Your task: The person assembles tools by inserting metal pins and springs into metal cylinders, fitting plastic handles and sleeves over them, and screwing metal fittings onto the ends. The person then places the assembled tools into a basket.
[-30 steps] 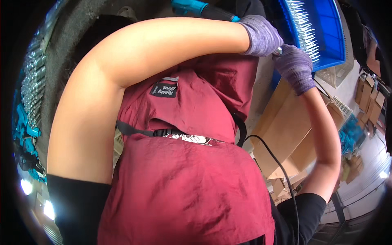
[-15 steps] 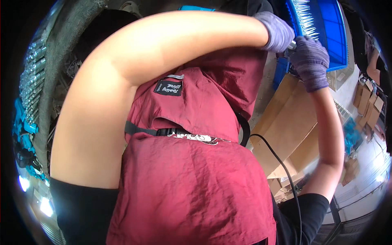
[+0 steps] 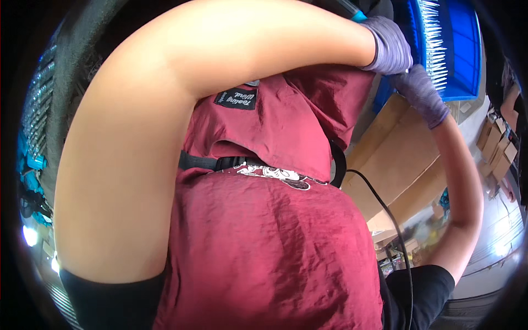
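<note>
Both of my hands wear purple-grey knit gloves and meet at the upper right. My left hand (image 3: 389,47) is closed, its fingers mostly hidden. Just below and to its right, my right hand (image 3: 422,93) is closed too, with its fingertips against the left hand. Only a tiny bright spot shows between them, so I cannot make out what they hold. Right beside them stands a blue bin (image 3: 463,52) with a row of shiny, slender metal pieces (image 3: 434,41) along its left side.
An open cardboard box (image 3: 393,146) lies below my right hand. A black cable (image 3: 379,202) hangs beside my red apron (image 3: 264,236). Behind my left hand is a dark bar with a turquoise tip (image 3: 358,16). Flattened cartons (image 3: 498,146) lie at far right, near another person's arm (image 3: 511,102).
Both hands have shifted a little right, the right one also down, turning at the wrist. A short metal piece seen between them before is now almost hidden.
</note>
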A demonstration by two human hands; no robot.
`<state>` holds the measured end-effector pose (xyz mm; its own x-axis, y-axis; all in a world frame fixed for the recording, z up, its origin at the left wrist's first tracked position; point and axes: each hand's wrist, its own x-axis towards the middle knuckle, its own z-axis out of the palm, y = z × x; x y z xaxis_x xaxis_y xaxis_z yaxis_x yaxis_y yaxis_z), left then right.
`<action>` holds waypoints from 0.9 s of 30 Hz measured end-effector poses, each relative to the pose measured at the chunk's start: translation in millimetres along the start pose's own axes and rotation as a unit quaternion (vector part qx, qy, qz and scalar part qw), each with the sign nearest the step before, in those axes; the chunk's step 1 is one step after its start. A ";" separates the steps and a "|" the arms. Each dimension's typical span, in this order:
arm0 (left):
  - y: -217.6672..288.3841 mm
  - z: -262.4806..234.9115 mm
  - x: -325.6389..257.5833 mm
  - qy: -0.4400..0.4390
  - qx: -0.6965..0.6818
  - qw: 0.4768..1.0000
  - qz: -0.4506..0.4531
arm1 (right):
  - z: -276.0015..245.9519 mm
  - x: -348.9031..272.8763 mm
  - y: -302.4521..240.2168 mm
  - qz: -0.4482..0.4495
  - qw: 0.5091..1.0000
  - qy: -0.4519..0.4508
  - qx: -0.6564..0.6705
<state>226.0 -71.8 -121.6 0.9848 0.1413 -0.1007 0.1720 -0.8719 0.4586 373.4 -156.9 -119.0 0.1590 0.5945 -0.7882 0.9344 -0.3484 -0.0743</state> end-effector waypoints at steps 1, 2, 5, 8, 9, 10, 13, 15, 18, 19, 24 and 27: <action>-1.8 5.5 -2.0 0.005 0.012 1.000 0.025 | 15.1 -1.7 16.2 -0.136 0.986 0.064 0.076; -0.1 3.2 -6.1 0.016 0.029 0.999 0.043 | 12.2 -2.9 12.2 -0.136 0.986 0.065 0.075; -0.9 5.4 -11.0 0.021 0.050 0.998 0.045 | -10.4 -15.7 -7.7 0.018 0.915 -0.198 0.351; 0.0 -2.7 -4.1 0.029 0.001 0.999 0.021 | -18.4 -31.0 -19.4 -0.038 0.987 0.048 0.150; -3.3 -8.1 -0.7 0.003 -0.023 1.000 -0.003 | -23.7 -39.1 -37.7 0.004 0.977 0.188 -0.103; -5.8 -12.3 1.5 -0.024 -0.048 0.998 -0.028 | -25.2 -36.5 -36.3 0.005 0.976 0.190 -0.103; -17.1 -18.1 18.1 -0.049 -0.118 0.992 -0.016 | -33.9 -38.6 -35.6 -0.055 0.853 0.396 -0.335; -15.5 -16.1 21.5 -0.064 -0.113 0.992 -0.003 | -34.4 -35.8 -32.6 -0.055 0.866 0.364 -0.339; -14.8 -12.7 15.6 -0.059 -0.126 0.990 -0.015 | -34.9 -34.2 -46.9 -0.009 0.909 0.279 -0.308; -13.2 -11.4 11.7 -0.059 -0.103 0.993 -0.020 | -34.2 -33.9 -52.5 0.041 0.935 0.226 -0.271; -8.8 -12.7 -1.7 -0.032 -0.044 0.998 -0.041 | -37.5 -29.0 -58.2 0.053 0.961 0.150 -0.228; -7.7 -13.0 -8.6 -0.027 -0.035 0.998 -0.036 | -34.7 -25.2 -55.6 0.057 0.975 0.108 -0.183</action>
<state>216.5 -60.2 -112.8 0.9674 0.1760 -0.1822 0.2459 -0.8251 0.5086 328.5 -127.3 -73.8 0.2957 0.7198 -0.6281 0.9514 -0.1628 0.2614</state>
